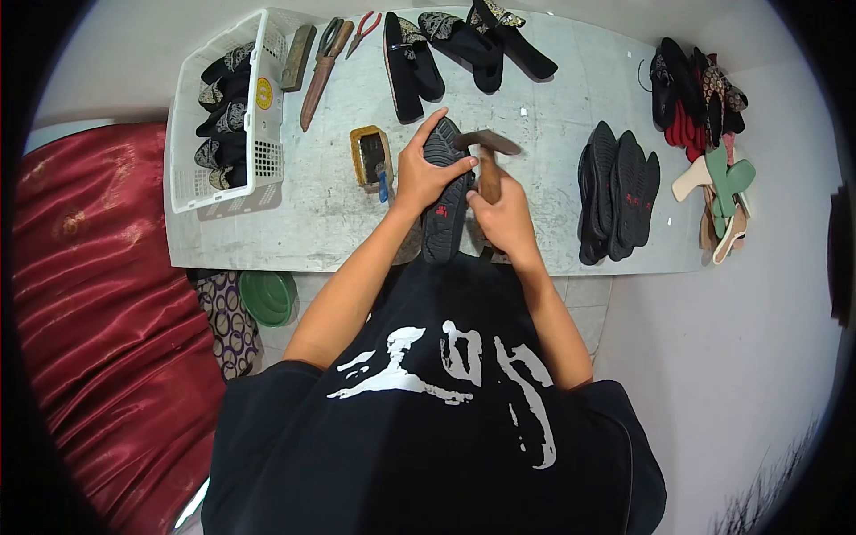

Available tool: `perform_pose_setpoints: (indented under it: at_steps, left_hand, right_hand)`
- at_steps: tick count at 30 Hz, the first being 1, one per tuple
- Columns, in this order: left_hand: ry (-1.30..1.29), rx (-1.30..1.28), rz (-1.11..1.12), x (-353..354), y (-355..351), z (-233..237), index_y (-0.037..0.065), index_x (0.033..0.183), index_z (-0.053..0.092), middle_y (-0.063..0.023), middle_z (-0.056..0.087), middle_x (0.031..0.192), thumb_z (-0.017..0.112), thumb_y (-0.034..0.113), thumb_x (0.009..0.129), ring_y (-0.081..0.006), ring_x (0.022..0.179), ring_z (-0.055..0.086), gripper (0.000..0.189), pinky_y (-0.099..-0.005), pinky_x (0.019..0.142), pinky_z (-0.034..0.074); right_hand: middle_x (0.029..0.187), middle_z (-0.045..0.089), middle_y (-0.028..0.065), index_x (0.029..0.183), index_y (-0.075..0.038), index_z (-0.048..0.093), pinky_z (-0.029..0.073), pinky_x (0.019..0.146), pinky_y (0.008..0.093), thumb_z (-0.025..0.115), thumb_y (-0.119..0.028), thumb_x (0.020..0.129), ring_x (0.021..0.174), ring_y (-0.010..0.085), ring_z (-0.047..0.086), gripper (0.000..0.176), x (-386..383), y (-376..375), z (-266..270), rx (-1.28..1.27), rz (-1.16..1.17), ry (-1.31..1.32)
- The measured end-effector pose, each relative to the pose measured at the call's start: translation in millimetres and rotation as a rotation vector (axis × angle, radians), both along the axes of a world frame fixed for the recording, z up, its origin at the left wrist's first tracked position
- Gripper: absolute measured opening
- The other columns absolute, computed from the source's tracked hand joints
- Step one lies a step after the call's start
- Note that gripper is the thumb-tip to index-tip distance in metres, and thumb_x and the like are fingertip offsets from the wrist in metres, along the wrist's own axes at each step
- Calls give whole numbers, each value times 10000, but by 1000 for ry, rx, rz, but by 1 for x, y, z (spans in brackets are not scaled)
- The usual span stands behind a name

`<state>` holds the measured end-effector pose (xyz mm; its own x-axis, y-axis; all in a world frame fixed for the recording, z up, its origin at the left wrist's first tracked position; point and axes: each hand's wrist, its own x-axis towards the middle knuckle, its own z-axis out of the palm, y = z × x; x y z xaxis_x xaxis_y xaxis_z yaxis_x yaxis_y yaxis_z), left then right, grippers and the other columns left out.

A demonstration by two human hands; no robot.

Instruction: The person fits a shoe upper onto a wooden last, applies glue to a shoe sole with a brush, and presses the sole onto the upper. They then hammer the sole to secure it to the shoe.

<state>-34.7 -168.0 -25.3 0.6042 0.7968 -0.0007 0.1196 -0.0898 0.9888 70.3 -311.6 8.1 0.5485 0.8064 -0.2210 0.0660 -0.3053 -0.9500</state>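
A black shoe lies sole up at the table's front edge, its toe pointing away from me and red marks on its tread. My left hand grips its front part, with thumb and fingers on either side. My right hand is closed round the wooden handle of a hammer. The metal head is just above the right side of the sole's front; whether it touches is unclear. Left of my left hand are a glue container and a brush with a blue handle.
A white basket of shoes stands at the left, beside a sharpening block, a knife and red pliers. Black slippers lie at the back. Black soles, more shoes and green insoles are at the right.
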Motion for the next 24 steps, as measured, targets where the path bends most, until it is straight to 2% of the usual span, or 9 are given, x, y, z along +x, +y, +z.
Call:
perform_pose_setpoints:
  at_steps: [2,3,5,8,11,13,18,21,24]
  left_hand:
    - [54,253,10,-1,1,-9,116,1516,598,-124,738,1144,990,271,710,-213,1014,715,910,-363,935,563]
    - [80,383,16,-1,3,-11,130,1518,601,-141,728,1163,990,279,703,-239,1024,720,915,-380,937,565]
    - [129,469,3,-4,6,-15,177,1529,594,-182,671,1262,986,300,691,-304,1028,718,934,-424,937,570]
    - [274,529,-17,-6,2,4,240,1544,577,-220,573,1402,981,321,683,-359,1046,704,955,-473,933,578]
    - [429,531,-62,-9,-4,25,289,1558,551,-245,475,1517,965,338,708,-403,1139,670,947,-510,963,573]
    - [477,518,-86,-11,-7,27,282,1556,553,-246,480,1515,958,340,721,-414,1179,655,931,-504,987,567]
    - [236,499,-18,-8,-14,16,241,1464,656,-198,602,1330,908,253,715,-395,1189,661,790,-471,994,563]
    - [220,454,-1,-7,-13,16,201,1437,681,-188,662,1281,910,247,703,-370,1185,673,770,-461,1012,551]
    - [224,463,33,-7,-15,18,202,1425,690,-180,666,1280,906,245,691,-371,1151,690,766,-454,983,565]
  right_hand:
    - [693,556,40,1042,44,632,474,656,384,706,-64,866,665,153,542,219,6,2,14,-136,61,-14]
    - [703,571,51,1068,50,641,480,662,381,694,-55,865,666,167,554,235,7,4,18,-113,53,-36]
    - [722,603,75,1121,63,659,493,673,375,670,-36,862,669,197,577,278,8,5,21,-73,35,-78]
    - [758,669,240,1127,8,668,519,712,448,623,-39,862,738,433,688,273,5,3,13,25,8,-135]
    - [808,678,279,1118,-7,664,527,735,465,602,-28,868,794,477,696,259,6,2,18,-143,85,-148]
    - [809,678,277,1123,-3,667,533,746,475,613,-30,867,806,459,713,264,3,1,20,-118,59,-134]
    - [857,716,255,1155,38,671,547,761,460,651,-52,869,827,375,750,300,7,1,12,-73,44,-60]
    - [1002,701,124,1354,80,620,532,864,334,674,-15,858,882,185,631,508,7,-6,15,59,37,-119]
    - [1020,691,136,1364,89,614,530,899,327,716,-58,869,922,170,635,526,-5,-21,9,-9,-6,-9]
